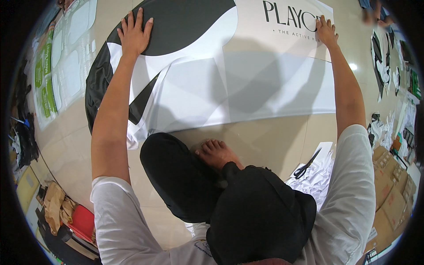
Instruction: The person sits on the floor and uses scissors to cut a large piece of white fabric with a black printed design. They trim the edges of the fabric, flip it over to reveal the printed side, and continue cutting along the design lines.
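A wide printed fabric panel (198, 75), with black, white and beige areas and dark lettering, lies spread on the floor in front of me. My left hand (134, 37) rests palm down, fingers spread, on its black part at the far left. At the far right, my right hand (326, 33) lies with fingers stretched over the lettered beige part, close to the panel's side edge. Near my left forearm the cloth is folded and creased, and a dark strip shows between white layers. Neither hand grips anything.
Black-handled scissors (307, 165) lie on a heap of white cloth (316, 176) by my right arm. Printed green-and-white sheets (62, 66) lie at the left. Cardboard boxes (393, 201) stand at the lower right; a brown paper bag (54, 205) and a red item (83, 223) sit lower left.
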The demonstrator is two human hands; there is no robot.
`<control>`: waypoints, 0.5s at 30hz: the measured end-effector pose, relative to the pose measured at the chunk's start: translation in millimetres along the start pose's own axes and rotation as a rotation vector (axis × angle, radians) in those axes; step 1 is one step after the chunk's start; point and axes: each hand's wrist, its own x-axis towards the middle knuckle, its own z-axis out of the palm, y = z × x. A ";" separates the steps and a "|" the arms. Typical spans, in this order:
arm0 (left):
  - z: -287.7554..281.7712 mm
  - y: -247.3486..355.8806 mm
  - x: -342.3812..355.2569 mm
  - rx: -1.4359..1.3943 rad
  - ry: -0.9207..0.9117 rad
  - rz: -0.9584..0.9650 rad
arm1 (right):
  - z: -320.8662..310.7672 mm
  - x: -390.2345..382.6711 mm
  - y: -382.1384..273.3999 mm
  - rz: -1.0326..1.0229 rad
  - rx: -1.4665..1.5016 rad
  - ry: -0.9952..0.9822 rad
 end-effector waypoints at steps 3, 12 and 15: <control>-0.5 1.7 1.6 -0.002 0.004 -0.004 | -12.4 -12.6 -16.2 0.010 0.055 0.118; -101.9 115.2 -109.7 -0.331 -0.073 0.170 | -46.5 -235.0 -105.5 -0.209 0.381 0.257; -91.5 110.3 -129.2 -0.328 -0.046 0.158 | -51.7 -296.4 -129.8 -0.225 0.385 0.206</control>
